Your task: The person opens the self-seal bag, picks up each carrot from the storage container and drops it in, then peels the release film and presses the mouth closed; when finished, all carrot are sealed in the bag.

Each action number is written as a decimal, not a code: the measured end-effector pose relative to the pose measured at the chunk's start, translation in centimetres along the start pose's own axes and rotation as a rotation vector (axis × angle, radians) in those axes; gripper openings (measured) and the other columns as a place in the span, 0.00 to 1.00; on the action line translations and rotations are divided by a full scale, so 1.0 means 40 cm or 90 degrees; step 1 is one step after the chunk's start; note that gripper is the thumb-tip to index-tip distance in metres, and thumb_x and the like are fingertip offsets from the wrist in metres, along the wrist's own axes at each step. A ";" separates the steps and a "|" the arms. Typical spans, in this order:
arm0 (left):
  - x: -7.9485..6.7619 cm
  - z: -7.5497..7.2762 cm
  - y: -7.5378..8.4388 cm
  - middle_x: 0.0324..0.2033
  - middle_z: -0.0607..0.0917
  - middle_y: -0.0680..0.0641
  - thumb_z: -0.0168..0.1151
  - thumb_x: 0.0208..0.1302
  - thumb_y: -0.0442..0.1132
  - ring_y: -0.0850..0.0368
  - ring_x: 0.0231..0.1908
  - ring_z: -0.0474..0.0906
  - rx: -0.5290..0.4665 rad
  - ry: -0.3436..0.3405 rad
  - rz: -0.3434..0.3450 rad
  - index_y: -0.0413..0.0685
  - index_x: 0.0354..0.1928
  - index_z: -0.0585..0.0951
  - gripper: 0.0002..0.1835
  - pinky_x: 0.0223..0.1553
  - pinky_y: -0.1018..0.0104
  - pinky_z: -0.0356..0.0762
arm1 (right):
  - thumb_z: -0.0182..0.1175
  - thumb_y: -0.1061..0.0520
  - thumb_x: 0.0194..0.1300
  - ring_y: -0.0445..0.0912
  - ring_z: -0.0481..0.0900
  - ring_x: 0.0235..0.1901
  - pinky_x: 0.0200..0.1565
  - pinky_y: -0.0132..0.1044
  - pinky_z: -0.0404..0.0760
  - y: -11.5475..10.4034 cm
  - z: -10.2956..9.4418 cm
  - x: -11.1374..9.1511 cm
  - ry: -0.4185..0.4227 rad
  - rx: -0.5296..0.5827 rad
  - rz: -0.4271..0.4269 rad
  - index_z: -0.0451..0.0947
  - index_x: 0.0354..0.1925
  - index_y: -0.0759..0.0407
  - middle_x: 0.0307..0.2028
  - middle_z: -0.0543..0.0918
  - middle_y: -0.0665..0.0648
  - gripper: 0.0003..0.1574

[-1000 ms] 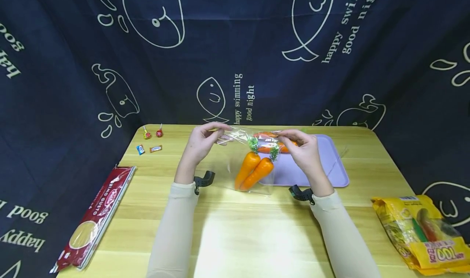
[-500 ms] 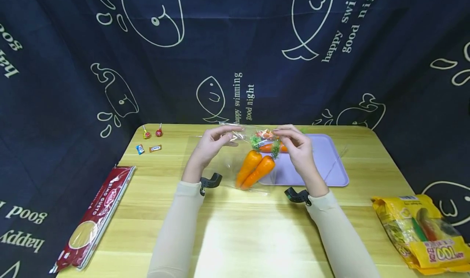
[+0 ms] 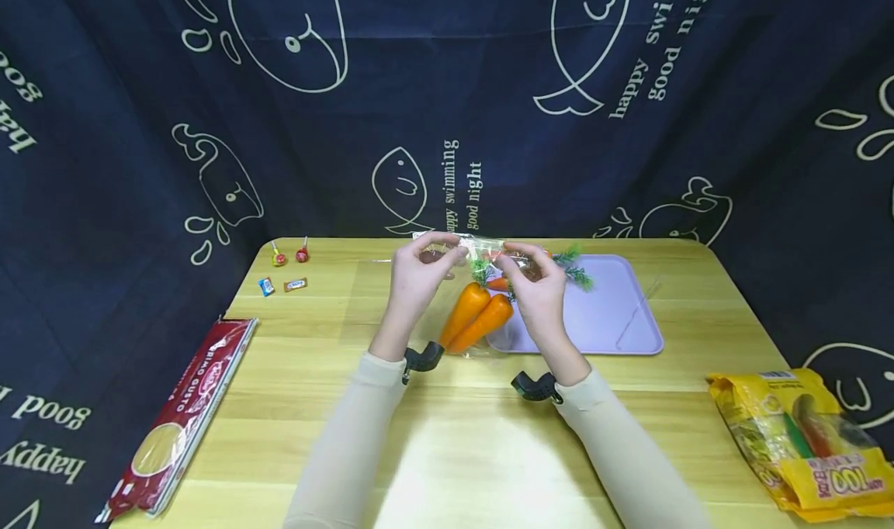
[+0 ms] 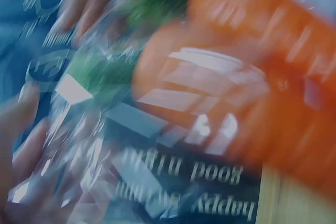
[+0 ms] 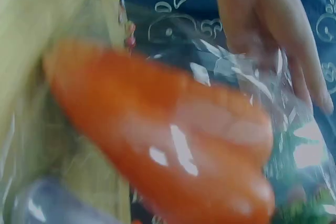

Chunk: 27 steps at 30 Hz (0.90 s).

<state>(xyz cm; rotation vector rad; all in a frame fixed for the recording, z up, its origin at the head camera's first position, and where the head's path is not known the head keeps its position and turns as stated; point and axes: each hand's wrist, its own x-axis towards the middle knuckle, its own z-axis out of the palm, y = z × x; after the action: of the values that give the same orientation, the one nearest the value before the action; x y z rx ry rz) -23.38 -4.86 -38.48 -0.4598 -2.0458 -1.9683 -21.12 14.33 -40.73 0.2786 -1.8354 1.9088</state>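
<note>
Pinched from both sides: left hand (image 3: 426, 277) and right hand (image 3: 539, 288) each have thumb and fingers clamped on the top edge of a clear bag (image 3: 483, 244), with plastic stretched between. Inside, two orange carrots (image 3: 482, 325) slant side by side, tips down, leafy tops up near the fingers. Gripping up there probably keeps the mouth together while the weight settles low. Behind the plastic, more orange shows by the lilac tray (image 3: 608, 312), green leaves (image 3: 576, 270) at its far edge; how many more carrots, I can't tell.

Now the lettering! "PRIMO GUSTO" runs along the red packet (image 3: 199, 385) at left, its small logo too fine to read. Over right, the yellow packet (image 3: 848, 478) shows what looks like "100", upside down. And the navy curtain (image 3: 447, 87)? "happy swimming", "good night".
</note>
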 end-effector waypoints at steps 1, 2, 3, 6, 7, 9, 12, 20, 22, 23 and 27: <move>-0.003 0.014 0.005 0.40 0.88 0.47 0.76 0.56 0.45 0.43 0.32 0.87 0.008 0.036 0.018 0.46 0.41 0.87 0.14 0.30 0.60 0.87 | 0.70 0.60 0.62 0.44 0.84 0.30 0.31 0.27 0.84 -0.010 0.012 -0.001 0.026 -0.010 -0.017 0.83 0.49 0.65 0.43 0.86 0.60 0.18; -0.007 0.026 0.010 0.38 0.89 0.47 0.77 0.54 0.45 0.45 0.30 0.87 0.021 0.068 0.039 0.46 0.40 0.87 0.14 0.29 0.62 0.87 | 0.71 0.62 0.60 0.45 0.83 0.28 0.29 0.26 0.82 -0.025 0.024 -0.003 0.052 -0.020 -0.035 0.83 0.48 0.66 0.42 0.84 0.62 0.18; -0.010 0.037 0.015 0.37 0.89 0.49 0.78 0.52 0.46 0.47 0.29 0.87 0.034 0.096 0.059 0.47 0.39 0.87 0.15 0.28 0.63 0.86 | 0.72 0.63 0.58 0.46 0.81 0.27 0.28 0.24 0.81 -0.040 0.035 -0.005 0.072 -0.031 -0.056 0.83 0.46 0.67 0.42 0.83 0.65 0.17; -0.019 0.055 0.022 0.37 0.89 0.51 0.80 0.50 0.45 0.55 0.27 0.85 0.075 0.147 0.111 0.47 0.37 0.87 0.15 0.28 0.64 0.85 | 0.74 0.66 0.54 0.54 0.77 0.29 0.28 0.22 0.77 -0.077 0.057 -0.010 0.114 -0.063 -0.116 0.82 0.43 0.70 0.38 0.81 0.70 0.17; -0.022 0.058 0.025 0.36 0.89 0.51 0.80 0.49 0.45 0.56 0.27 0.84 0.087 0.155 0.126 0.48 0.37 0.87 0.15 0.28 0.64 0.85 | 0.74 0.66 0.53 0.56 0.76 0.30 0.29 0.23 0.75 -0.087 0.062 -0.013 0.123 -0.073 -0.131 0.82 0.41 0.71 0.37 0.81 0.70 0.17; -0.025 0.060 0.030 0.36 0.88 0.51 0.79 0.50 0.45 0.58 0.27 0.84 0.098 0.156 0.146 0.49 0.38 0.87 0.15 0.27 0.62 0.85 | 0.75 0.67 0.53 0.57 0.76 0.32 0.30 0.24 0.74 -0.094 0.064 -0.015 0.133 -0.083 -0.153 0.82 0.40 0.71 0.36 0.81 0.70 0.16; -0.026 0.058 0.037 0.36 0.88 0.50 0.78 0.51 0.43 0.58 0.26 0.84 0.094 0.140 0.163 0.49 0.39 0.87 0.14 0.24 0.63 0.85 | 0.74 0.66 0.54 0.51 0.75 0.34 0.30 0.25 0.71 -0.075 0.056 -0.011 0.134 -0.082 -0.166 0.82 0.39 0.68 0.36 0.81 0.65 0.14; -0.014 0.012 0.041 0.37 0.89 0.45 0.74 0.57 0.35 0.50 0.27 0.88 0.002 0.044 0.123 0.45 0.42 0.88 0.10 0.22 0.60 0.85 | 0.66 0.69 0.62 0.46 0.80 0.34 0.30 0.29 0.83 -0.053 0.018 0.004 0.075 -0.049 -0.165 0.83 0.40 0.68 0.40 0.81 0.59 0.06; -0.009 -0.004 0.043 0.39 0.90 0.43 0.72 0.59 0.34 0.44 0.30 0.87 -0.017 0.012 0.091 0.44 0.43 0.88 0.10 0.23 0.59 0.85 | 0.64 0.71 0.63 0.47 0.81 0.34 0.33 0.30 0.85 -0.073 0.007 0.002 0.045 -0.035 -0.153 0.82 0.40 0.72 0.41 0.81 0.61 0.06; -0.007 -0.013 0.043 0.40 0.90 0.43 0.72 0.60 0.34 0.42 0.30 0.87 -0.010 -0.002 0.077 0.45 0.43 0.88 0.09 0.23 0.62 0.85 | 0.62 0.72 0.64 0.47 0.81 0.35 0.35 0.30 0.85 -0.083 0.002 0.001 0.031 -0.033 -0.146 0.81 0.41 0.73 0.41 0.81 0.62 0.06; -0.003 -0.046 0.044 0.47 0.89 0.47 0.67 0.65 0.36 0.39 0.37 0.85 0.026 -0.078 0.016 0.49 0.48 0.88 0.10 0.27 0.69 0.84 | 0.58 0.73 0.67 0.43 0.82 0.44 0.48 0.27 0.82 -0.093 -0.031 0.000 -0.019 -0.028 -0.125 0.81 0.44 0.76 0.44 0.83 0.61 0.09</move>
<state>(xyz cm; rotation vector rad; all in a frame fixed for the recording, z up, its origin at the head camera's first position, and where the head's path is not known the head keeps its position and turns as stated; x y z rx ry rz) -22.61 -6.67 -36.82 -0.6077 -2.1374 -1.9232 -19.15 15.52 -37.54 0.4582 -1.7948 1.7376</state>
